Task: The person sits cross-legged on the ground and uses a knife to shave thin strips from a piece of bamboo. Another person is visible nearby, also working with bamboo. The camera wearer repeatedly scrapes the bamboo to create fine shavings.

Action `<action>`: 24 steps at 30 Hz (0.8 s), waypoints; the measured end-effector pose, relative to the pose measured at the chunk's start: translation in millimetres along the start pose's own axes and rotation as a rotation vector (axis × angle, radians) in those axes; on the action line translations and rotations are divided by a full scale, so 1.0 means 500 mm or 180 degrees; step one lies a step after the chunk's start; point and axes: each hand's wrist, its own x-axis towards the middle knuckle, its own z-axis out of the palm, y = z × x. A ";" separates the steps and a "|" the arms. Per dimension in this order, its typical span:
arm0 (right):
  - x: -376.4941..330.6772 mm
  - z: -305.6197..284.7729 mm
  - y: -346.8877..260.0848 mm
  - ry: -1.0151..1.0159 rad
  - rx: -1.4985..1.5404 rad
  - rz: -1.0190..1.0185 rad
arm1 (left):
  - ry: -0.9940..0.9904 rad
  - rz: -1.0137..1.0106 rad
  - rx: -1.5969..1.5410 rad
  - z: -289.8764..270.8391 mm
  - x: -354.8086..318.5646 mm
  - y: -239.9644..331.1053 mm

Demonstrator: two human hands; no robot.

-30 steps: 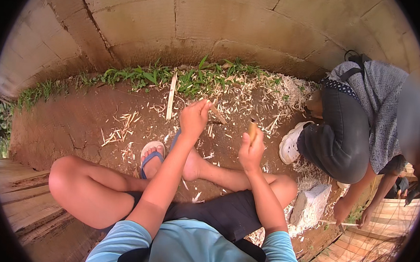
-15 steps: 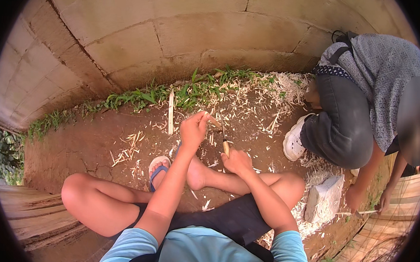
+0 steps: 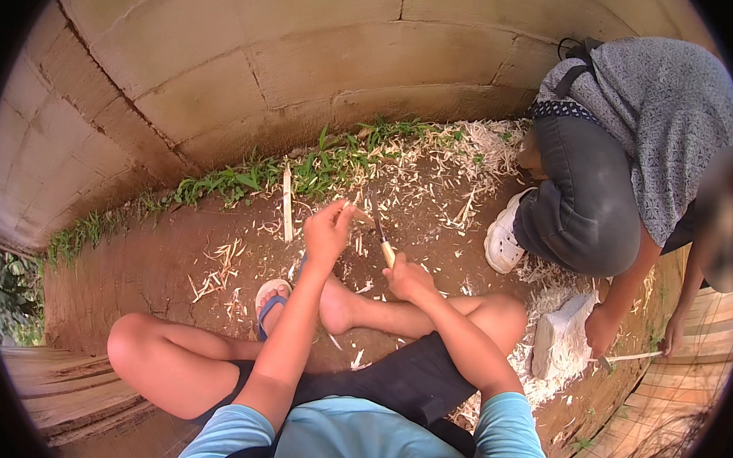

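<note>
Here the left hand (image 3: 326, 231) pinches a thin bamboo sliver (image 3: 357, 215) (pale, short). The right hand (image 3: 408, 278) grips a knife (image 3: 380, 235), fingers closed round its handle.

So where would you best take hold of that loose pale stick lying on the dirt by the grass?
Probably at the near end of the pale stick, coming from above. It lies flat on bare dirt, and its far end runs into the grass.

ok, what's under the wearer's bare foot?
Under the bare foot: brown dirt ground with pale wood shavings. A blue-strapped sandal lies beside it. Whatever is directly beneath the sole is hidden.
</note>
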 end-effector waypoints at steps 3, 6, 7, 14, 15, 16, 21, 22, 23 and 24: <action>0.010 -0.004 -0.020 -0.0424 -0.0247 0.0064 | -0.0035 -0.0161 0.0072 -0.008 0.008 -0.020; 0.014 -0.018 -0.036 -0.0303 -0.0183 -0.0072 | 0.0132 0.0063 0.0143 -0.006 0.012 -0.032; 0.015 -0.022 -0.034 -0.0244 -0.0179 -0.0047 | 0.0049 0.0016 0.0145 -0.005 0.014 -0.018; 0.049 0.011 -0.005 0.0117 0.0053 -0.0062 | 0.0038 -0.0086 -0.0052 0.005 -0.004 0.011; 0.050 0.000 -0.005 0.0211 0.0262 -0.0164 | 0.0042 -0.0067 -0.0029 0.004 -0.007 0.011; 0.037 -0.032 -0.028 0.0284 0.0475 -0.0260 | 0.0040 -0.0064 0.0003 0.001 -0.007 0.006; -0.028 -0.094 -0.074 0.2121 0.2303 -0.1517 | 0.0028 0.0213 0.0369 -0.009 -0.002 0.016; -0.028 -0.087 -0.058 0.1836 0.2086 -0.1190 | -0.0058 0.0189 0.0348 -0.004 -0.001 0.033; -0.017 -0.066 -0.045 0.1542 0.1899 -0.0891 | -0.0120 0.0176 0.0355 -0.005 0.000 0.041; -0.007 -0.047 -0.029 0.1249 0.1712 -0.0590 | -0.0094 0.0199 0.0333 -0.002 -0.003 0.038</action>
